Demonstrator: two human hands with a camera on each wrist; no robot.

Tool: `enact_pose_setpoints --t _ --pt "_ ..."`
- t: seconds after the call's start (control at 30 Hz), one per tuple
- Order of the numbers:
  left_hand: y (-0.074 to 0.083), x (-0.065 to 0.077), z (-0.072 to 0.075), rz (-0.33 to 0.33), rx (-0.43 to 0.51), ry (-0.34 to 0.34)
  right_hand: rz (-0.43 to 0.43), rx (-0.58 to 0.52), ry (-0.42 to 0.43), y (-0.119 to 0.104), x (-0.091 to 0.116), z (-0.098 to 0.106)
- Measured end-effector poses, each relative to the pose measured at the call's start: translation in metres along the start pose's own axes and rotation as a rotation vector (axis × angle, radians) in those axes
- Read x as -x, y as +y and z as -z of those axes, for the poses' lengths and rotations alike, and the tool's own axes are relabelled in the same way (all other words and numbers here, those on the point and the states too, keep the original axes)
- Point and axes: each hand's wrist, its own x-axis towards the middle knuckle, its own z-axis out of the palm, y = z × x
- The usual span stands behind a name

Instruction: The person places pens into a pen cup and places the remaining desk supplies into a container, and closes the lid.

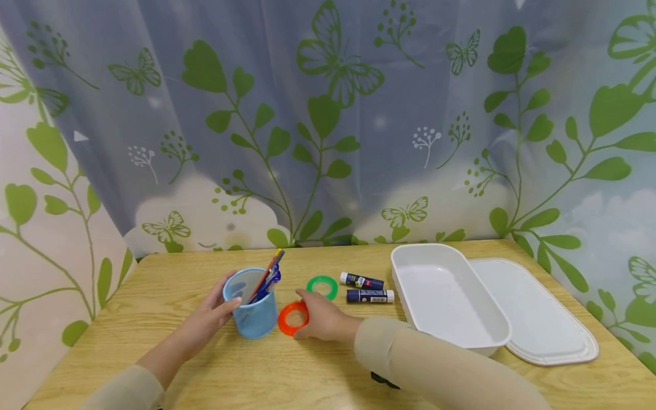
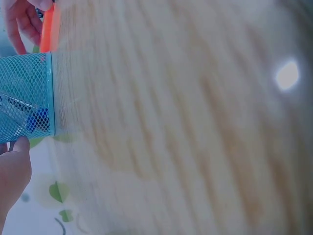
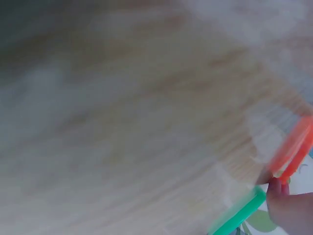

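Note:
My left hand (image 1: 212, 310) holds a light blue mesh pen cup (image 1: 256, 322) by its left side, thumb near the rim. Pens and pencils (image 1: 266, 285) lean to the right inside the upright cup. Just right of it, my right hand (image 1: 326, 317) grips an orange-red tape roll (image 1: 285, 326) at its right edge, fingers on the far side and thumb on the near side. Behind that hand a green tape roll (image 1: 332, 289) lies on the table. The left wrist view shows the cup (image 2: 24, 73) close to the orange-red roll (image 2: 47, 32).
Two glue sticks (image 1: 369, 296) lie right of the green roll. A white plastic box (image 1: 451, 296) stands farther right, with a flat white lid (image 1: 538, 313) beside it. The wooden table (image 1: 169, 285) ends at a patterned curtain (image 1: 359, 171).

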Motion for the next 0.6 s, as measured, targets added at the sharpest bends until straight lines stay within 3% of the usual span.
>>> enact_pose_setpoints --t 0.23,0.6 --pt "0.000 0.001 -0.001 0.008 -0.004 0.001 -0.036 -0.247 0.060 0.009 0.003 0.008" --pt "0.000 0.001 0.000 0.007 0.003 -0.001 0.054 -0.476 0.159 0.003 0.026 0.026"
